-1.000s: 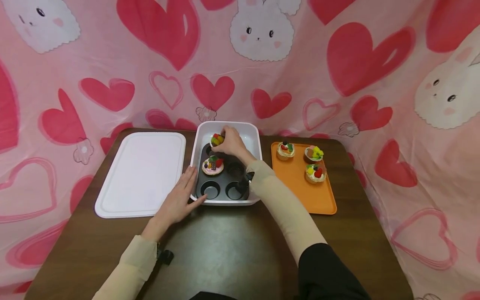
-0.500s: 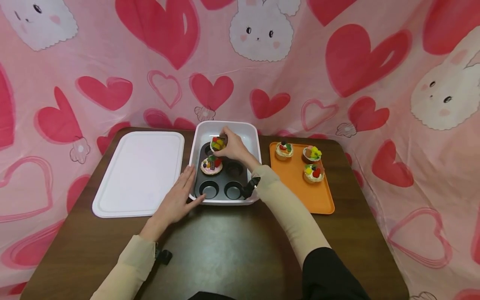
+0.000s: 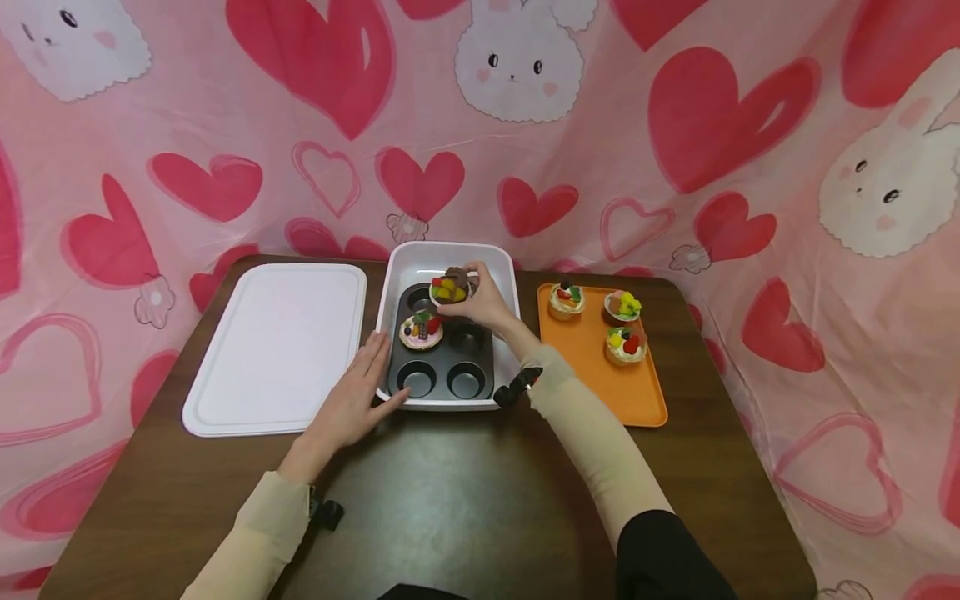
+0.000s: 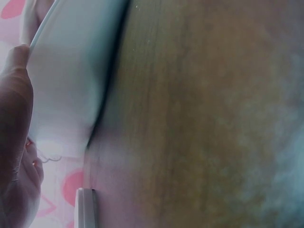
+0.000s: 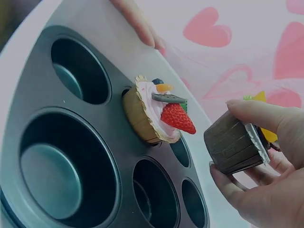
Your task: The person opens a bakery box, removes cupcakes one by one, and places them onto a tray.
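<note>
My right hand (image 3: 491, 307) pinches a cupcake (image 3: 448, 292) by its sides, thumb opposite the fingers. In the right wrist view the cupcake's dark brown pleated case tilts sideways, its fruit topping partly hidden by the hand. It hangs over the back of a dark grey muffin pan (image 3: 441, 357), which lies inside a white tub (image 3: 491, 265). A pink-cream tart (image 5: 151, 111) with a strawberry sits in the pan's middle-left cup; the other cups in view look empty. My left hand (image 3: 348, 408) rests on the tub's front-left rim, fingers straight and thumb spread along the front.
A white tray (image 3: 277, 350) lies left of the tub. On the right, an orange tray (image 3: 600, 383) bears a cream cupcake (image 3: 566, 300), a yellow-topped cupcake (image 3: 622, 307) and a strawberry cupcake (image 3: 626, 346). All stand on a brown table (image 3: 450, 492) before a pink heart-patterned cloth.
My right hand has drawn the cupcake up and to the right, away from the pan's back-left cup. My left hand stays on the tub rim.
</note>
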The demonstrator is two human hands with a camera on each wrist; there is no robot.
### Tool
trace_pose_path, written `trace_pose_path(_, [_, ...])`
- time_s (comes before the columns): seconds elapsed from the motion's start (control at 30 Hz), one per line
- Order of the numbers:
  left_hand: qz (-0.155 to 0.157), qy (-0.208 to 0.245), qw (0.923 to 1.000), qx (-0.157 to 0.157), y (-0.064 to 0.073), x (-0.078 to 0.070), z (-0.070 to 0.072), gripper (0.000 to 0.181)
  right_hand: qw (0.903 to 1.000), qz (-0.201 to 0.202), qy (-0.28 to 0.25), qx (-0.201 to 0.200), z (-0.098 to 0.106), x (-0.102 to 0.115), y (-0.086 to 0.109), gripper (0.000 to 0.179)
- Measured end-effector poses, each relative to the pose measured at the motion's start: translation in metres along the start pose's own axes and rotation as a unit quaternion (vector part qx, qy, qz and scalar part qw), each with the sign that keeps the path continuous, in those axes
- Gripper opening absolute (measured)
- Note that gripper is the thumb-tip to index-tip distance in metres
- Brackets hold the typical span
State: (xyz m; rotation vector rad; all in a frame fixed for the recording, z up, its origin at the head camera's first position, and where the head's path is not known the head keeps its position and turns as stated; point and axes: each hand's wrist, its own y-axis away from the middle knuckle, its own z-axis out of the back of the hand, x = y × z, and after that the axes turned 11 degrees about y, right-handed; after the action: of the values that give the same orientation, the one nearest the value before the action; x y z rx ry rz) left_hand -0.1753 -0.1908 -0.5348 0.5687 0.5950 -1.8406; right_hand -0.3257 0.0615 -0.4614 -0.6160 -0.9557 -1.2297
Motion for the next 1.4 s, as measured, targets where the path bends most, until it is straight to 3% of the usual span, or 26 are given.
trace_pose_path(0.5, [-0.003, -0.002, 1.0, -0.002, 0.001, -0.001, -0.001, 0.102, 0.992, -0.046, -0.117, -0.017, 0.013, -0.01, 0.016, 0.073])
trace_pose_path(0.93, [-0.003, -0.004, 1.0, -0.005, 0.0, 0.001, -0.003, 0.102, 0.99, -0.062, -0.12, -0.04, 0.028, -0.019, 0.027, 0.076])
trace_pose_path(1.27, [-0.001, -0.001, 1.0, -0.004, 0.001, -0.001, -0.002, 0.102, 0.986, -0.043, -0.14, -0.079, 0.049, -0.03, 0.04, 0.078])
trace_pose_path(1.4, [-0.001, -0.001, 1.0, -0.004, 0.0, -0.001, -0.002, 0.102, 0.9859, -0.058, -0.128, -0.091, 0.058, -0.034, 0.046, 0.076])
